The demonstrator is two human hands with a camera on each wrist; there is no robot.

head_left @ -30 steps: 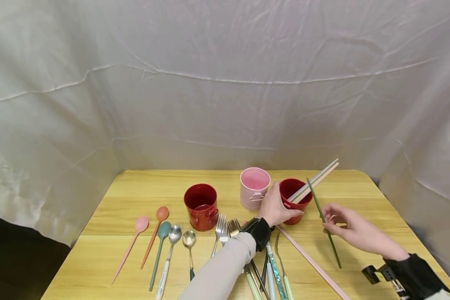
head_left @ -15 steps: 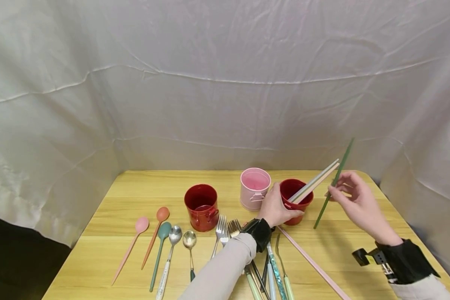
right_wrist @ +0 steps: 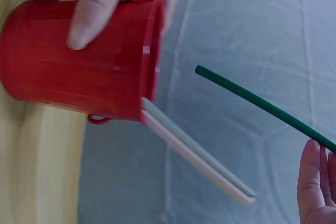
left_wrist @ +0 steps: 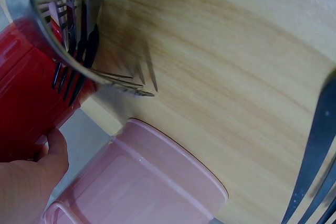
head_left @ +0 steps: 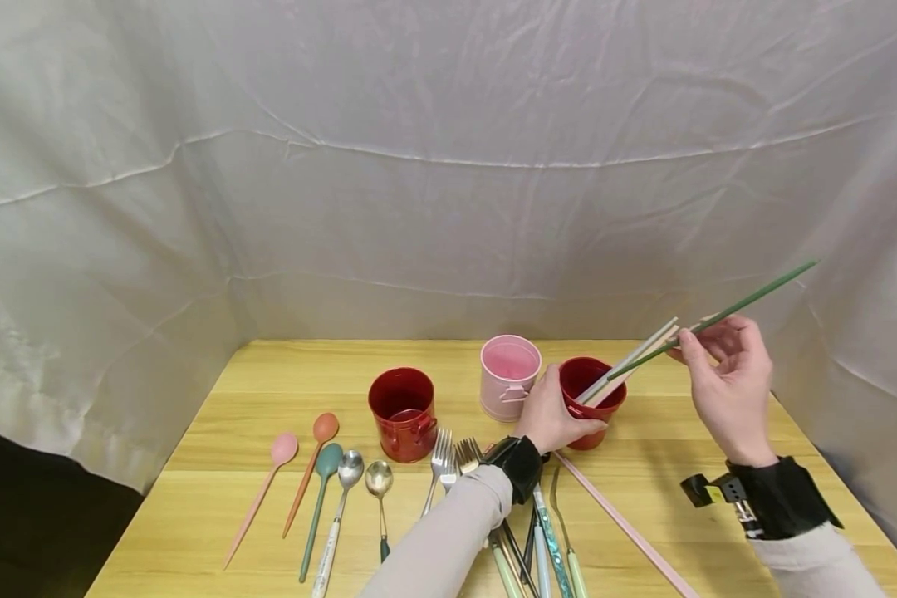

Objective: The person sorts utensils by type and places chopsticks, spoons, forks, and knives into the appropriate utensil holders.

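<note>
My left hand [head_left: 556,413] grips the right-hand red bucket [right_wrist: 73,61], thumb across its near side. A grey chopstick [right_wrist: 199,151] and a cream chopstick [right_wrist: 181,152] lean out of that bucket toward the right. Between thumb and fingertips, my right hand [head_left: 734,386] pinches a green chopstick [head_left: 766,291]. It slants, its upper end pointing away to the right and its lower end overlapping the bucket's mouth in the head view. In the right wrist view that lower tip hangs in the air, apart from the rim. A pink chopstick [head_left: 628,527] lies on the table.
A pink bucket [head_left: 502,400] stands left of the held one, another red bucket [head_left: 404,436] farther left. Several spoons, including a pink spoon [head_left: 284,448], lie at left. Forks [head_left: 443,457] and green-handled cutlery [head_left: 575,573] lie near my left forearm. A grey curtain [head_left: 448,208] encloses the table.
My right hand has risen from low on the right, turning the green chopstick from upright-leaning to slanting over the red bucket. The left hand has stayed on the bucket.
</note>
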